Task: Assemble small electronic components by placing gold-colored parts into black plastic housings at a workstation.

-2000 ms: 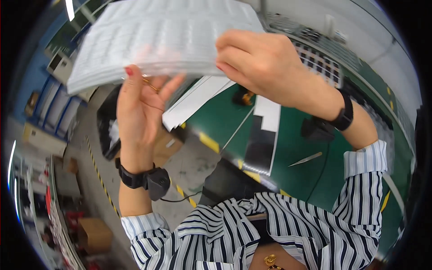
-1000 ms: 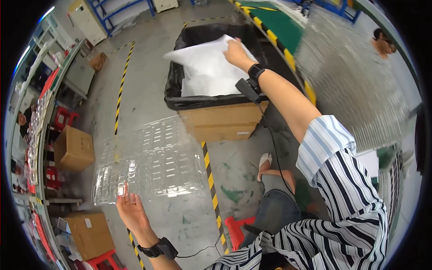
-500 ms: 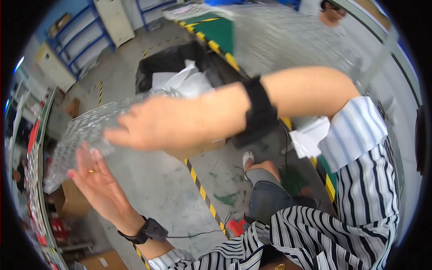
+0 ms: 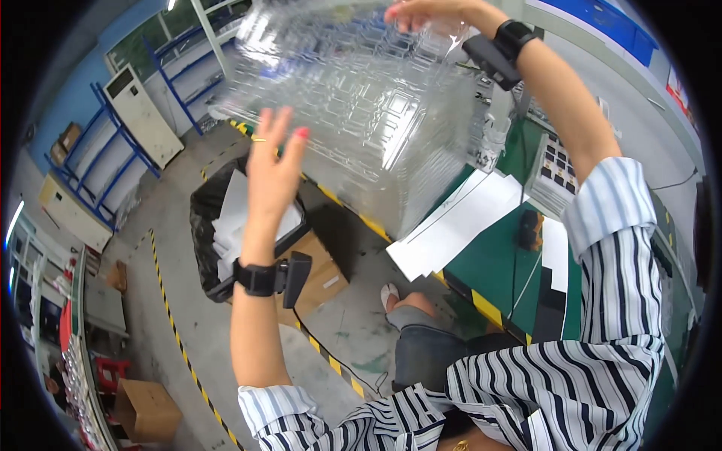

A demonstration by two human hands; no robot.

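Fingers point(image 4: 283, 124) of the left hand point(image 4: 272, 177) are stretched and spread by the lower-left edge of a clear tray point(image 4: 331, 90); I cannot tell if they touch it. The right hand point(image 4: 432, 12), at the top of the frame, has fingers half bent at the tray's upper edge; its grip I cannot tell. The tray, at upper centre, overlaps a stack point(image 4: 429, 173). White sheets point(image 4: 459, 225) lie on the green table point(image 4: 481, 270), right of centre. Left of centre stands a black-lined bin point(image 4: 199, 225).
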